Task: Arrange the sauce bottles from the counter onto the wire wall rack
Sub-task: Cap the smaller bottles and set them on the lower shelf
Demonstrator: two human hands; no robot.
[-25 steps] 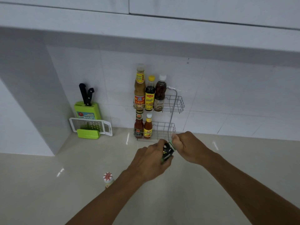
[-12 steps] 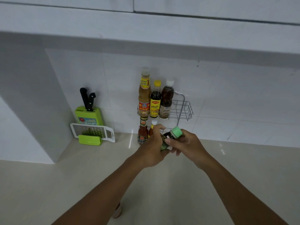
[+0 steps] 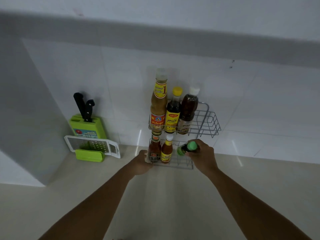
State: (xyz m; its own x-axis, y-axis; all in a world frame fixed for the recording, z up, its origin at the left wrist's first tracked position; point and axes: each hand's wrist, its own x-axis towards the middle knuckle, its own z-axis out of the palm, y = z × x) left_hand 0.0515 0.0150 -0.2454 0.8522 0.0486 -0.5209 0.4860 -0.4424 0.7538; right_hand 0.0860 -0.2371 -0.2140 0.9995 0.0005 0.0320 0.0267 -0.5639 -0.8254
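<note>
A two-tier wire wall rack (image 3: 207,123) hangs on the tiled wall. Its upper basket holds three tall bottles: a tan one (image 3: 158,104), a dark yellow-capped one (image 3: 173,113) and a brown white-capped one (image 3: 187,110). The lower basket holds a red sauce bottle (image 3: 154,148) and an orange one (image 3: 167,149). My right hand (image 3: 203,156) grips a small dark green-capped bottle (image 3: 187,148), tilted, over the right part of the lower basket. My left hand (image 3: 142,163) rests against the lower basket's front left corner; whether it grips the wire I cannot tell.
A green knife block (image 3: 88,125) with two black-handled knives stands at the wall to the left, with a white grater (image 3: 93,146) over a green tray in front. A grey side wall closes the far left. The beige counter (image 3: 173,196) spreads below the rack.
The left hand has let go of the green-capped bottle and moved to the rack's lower left corner. The right hand has carried the bottle forward to the lower basket. The camera has come closer.
</note>
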